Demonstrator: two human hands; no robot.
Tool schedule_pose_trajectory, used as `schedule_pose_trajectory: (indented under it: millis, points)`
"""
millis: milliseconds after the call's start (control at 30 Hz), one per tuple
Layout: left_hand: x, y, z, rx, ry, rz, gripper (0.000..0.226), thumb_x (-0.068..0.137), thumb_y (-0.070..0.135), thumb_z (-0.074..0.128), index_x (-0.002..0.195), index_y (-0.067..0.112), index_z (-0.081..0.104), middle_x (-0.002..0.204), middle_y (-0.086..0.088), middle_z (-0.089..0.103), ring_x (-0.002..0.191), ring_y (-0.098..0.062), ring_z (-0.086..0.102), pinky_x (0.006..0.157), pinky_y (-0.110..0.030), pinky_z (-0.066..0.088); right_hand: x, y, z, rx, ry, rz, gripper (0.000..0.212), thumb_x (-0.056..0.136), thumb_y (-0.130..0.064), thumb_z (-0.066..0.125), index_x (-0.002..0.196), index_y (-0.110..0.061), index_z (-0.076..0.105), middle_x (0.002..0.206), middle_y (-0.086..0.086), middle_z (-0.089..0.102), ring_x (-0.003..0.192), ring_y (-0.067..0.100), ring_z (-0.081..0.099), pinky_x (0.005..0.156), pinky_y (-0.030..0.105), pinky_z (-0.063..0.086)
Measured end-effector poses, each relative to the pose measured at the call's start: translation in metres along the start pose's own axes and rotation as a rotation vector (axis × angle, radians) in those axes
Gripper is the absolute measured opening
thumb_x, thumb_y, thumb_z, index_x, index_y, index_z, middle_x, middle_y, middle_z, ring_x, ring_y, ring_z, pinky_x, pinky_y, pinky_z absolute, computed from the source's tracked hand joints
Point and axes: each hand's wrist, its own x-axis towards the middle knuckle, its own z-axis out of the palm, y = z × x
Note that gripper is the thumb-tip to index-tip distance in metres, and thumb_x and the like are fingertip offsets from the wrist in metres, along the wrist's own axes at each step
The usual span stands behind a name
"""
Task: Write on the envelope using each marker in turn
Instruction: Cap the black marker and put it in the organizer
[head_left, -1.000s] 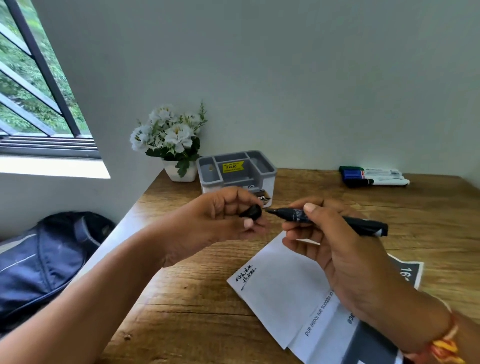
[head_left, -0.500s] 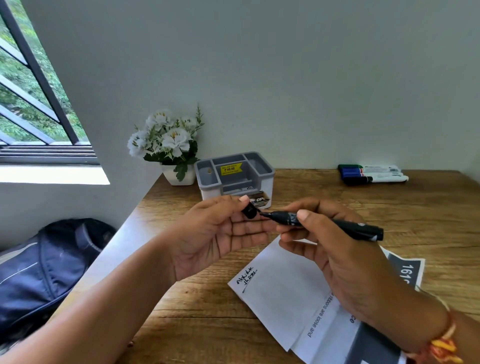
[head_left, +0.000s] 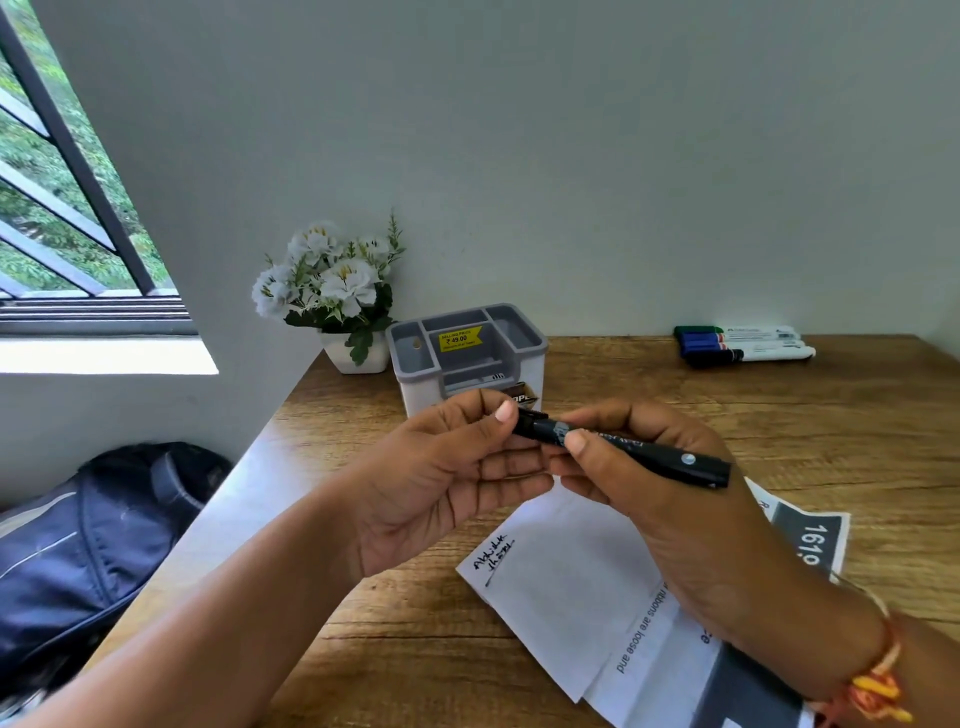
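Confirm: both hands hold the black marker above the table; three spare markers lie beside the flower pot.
Wrong place: the head view shows the spare markers at the table's far right, apart from the flower pot. The left hand and right hand do hold the black marker.
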Motion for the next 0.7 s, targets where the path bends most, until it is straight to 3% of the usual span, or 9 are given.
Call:
schedule_pose_trajectory:
  millis: [133,267,367,500,700]
  points:
    - [0.001,-0.001,0.002,-0.025,0.04,0.073,0.025,0.091,0.009,0.061,0.114,-0.002,0.06,0.112,-0.025,0.071,0.102,-0.032,0.072,0.098,-0.043,0.055,0.001,-0.001,0.001,0.068,0.036,-0.015,0.017,0.074,-0.02,0.075,0.089,-0.022,0.083,0.092,0.006,0.083,0.086,0.018,0.08,0.084,0.035,0.064]
    - [0.003,-0.005,0.006,0.001,0.102,0.139,0.031,0.088,0.008,0.063,0.116,-0.005,0.06,0.114,-0.028,0.07,0.104,-0.034,0.07,0.096,-0.041,0.056,0.003,0.0,0.004,0.188,0.035,0.071,0.016,0.075,-0.021,0.075,0.088,-0.021,0.083,0.095,0.011,0.082,0.086,0.02,0.08,0.081,0.031,0.064]
    - [0.003,-0.007,0.01,0.083,0.138,0.203,0.025,0.087,0.008,0.062,0.11,-0.001,0.064,0.109,-0.023,0.073,0.099,-0.027,0.073,0.094,-0.038,0.057,0.002,-0.002,0.009,0.35,0.054,0.177,0.01,0.075,-0.02,0.073,0.082,-0.02,0.082,0.093,0.015,0.082,0.08,0.018,0.08,0.075,0.027,0.064]
    - [0.002,-0.01,0.014,0.198,0.175,0.297,0.024,0.086,0.01,0.064,0.108,0.001,0.067,0.106,-0.02,0.075,0.099,-0.025,0.073,0.09,-0.031,0.057,0.0,-0.003,0.01,0.517,0.057,0.314,0.024,0.073,-0.019,0.073,0.095,-0.009,0.075,0.088,0.014,0.082,0.076,0.015,0.079,0.074,0.027,0.065]
    - [0.0,-0.013,0.021,0.241,0.19,0.351,0.019,0.087,0.016,0.064,0.101,0.008,0.074,0.102,-0.021,0.075,0.097,-0.027,0.073,0.093,-0.035,0.056,0.003,-0.009,0.005,0.384,0.056,0.194,0.011,0.077,-0.019,0.073,0.083,-0.022,0.082,0.093,0.015,0.082,0.081,0.018,0.079,0.078,0.027,0.063]
